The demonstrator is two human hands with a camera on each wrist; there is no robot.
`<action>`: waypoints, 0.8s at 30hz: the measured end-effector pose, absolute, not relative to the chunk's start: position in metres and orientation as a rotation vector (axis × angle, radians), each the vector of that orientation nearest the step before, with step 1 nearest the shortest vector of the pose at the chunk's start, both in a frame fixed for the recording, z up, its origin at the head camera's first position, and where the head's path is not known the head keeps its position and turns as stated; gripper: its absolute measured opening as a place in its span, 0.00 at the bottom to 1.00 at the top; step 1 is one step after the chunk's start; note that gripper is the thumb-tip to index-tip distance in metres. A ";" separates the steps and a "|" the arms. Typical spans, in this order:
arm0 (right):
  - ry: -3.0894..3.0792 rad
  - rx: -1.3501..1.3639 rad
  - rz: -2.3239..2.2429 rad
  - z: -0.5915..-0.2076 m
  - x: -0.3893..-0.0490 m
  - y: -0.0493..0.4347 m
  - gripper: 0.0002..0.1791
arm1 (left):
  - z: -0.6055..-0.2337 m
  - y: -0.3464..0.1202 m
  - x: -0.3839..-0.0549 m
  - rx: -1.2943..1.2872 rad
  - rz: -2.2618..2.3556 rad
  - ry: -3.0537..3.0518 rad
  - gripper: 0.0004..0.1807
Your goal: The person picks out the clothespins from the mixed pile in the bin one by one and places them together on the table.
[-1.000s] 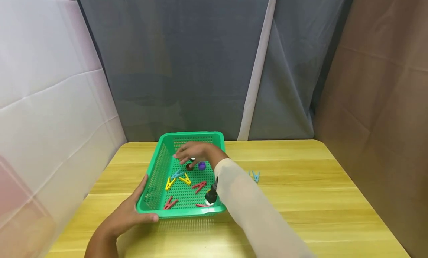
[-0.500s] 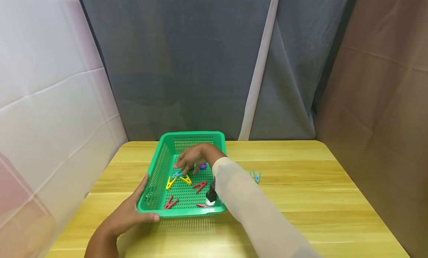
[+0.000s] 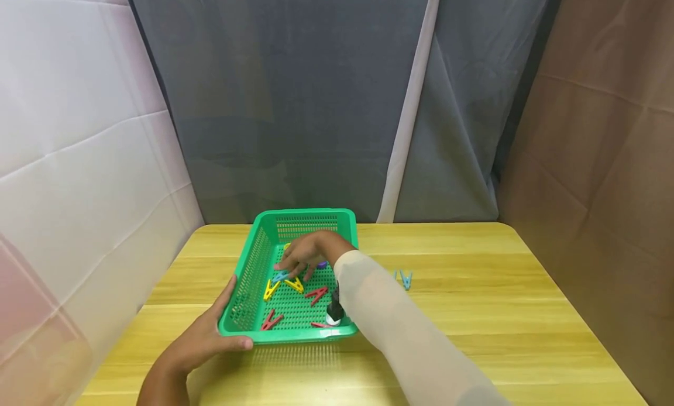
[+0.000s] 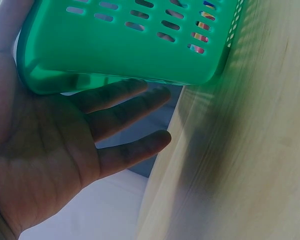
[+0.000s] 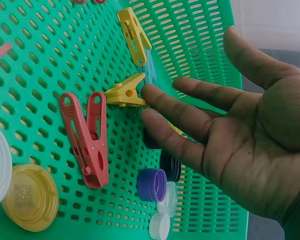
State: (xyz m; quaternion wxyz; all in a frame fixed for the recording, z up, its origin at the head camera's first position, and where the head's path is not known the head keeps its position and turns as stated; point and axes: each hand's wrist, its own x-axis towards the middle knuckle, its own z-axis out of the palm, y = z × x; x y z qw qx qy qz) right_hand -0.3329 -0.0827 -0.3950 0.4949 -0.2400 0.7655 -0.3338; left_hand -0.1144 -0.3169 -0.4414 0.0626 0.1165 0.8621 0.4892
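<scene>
- Wooden tabletop [image 3: 526, 306], wide, carrying everything.
- Green mesh basket [image 3: 289, 336], left of the tabletop's centre, reaching toward its far edge. It is best steadied, as its contents lie loose.
- Left hand [image 3: 197, 339] at the basket's near-left corner, thumb along the near rim, fingers straight rather than clenched. Light support probably suits gentle sorting; harder pushing would want a firmer hold.
- Right hand [image 3: 305, 251] inside, toward the basket's far edge, fingers extended, grasping nothing. Reaching in low and slowly seems wise, with the sleeve [image 3: 411, 336] lifted clear of the right rim.
- Clothespins: a yellow clothespin [image 5: 127, 91] just beside the right fingertips, contact unclear; a red clothespin [image 5: 90, 142] nearer the basket's middle. Pinching across both handles should lift either cleanly. A loose blue clothespin [image 3: 406, 279] lies outside, well in from the tabletop's right edge.
- Caps: a purple cap [image 5: 151, 185] and a white cap [image 5: 160, 226], likely to roll if brushed.
</scene>
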 end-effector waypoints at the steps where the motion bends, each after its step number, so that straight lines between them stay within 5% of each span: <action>1: 1.859 -0.578 -0.804 -0.395 -0.333 -0.083 0.47 | -0.441 -0.317 -0.115 0.352 1.478 2.603 0.78; 13: 1.901 -0.626 -0.825 -0.396 -0.338 -0.082 0.43 | -0.440 -0.316 -0.117 0.340 1.500 2.570 0.78; 24: 2.068 -0.713 -0.868 -0.390 -0.335 -0.075 0.51 | -0.441 -0.314 -0.116 0.351 1.522 2.549 0.77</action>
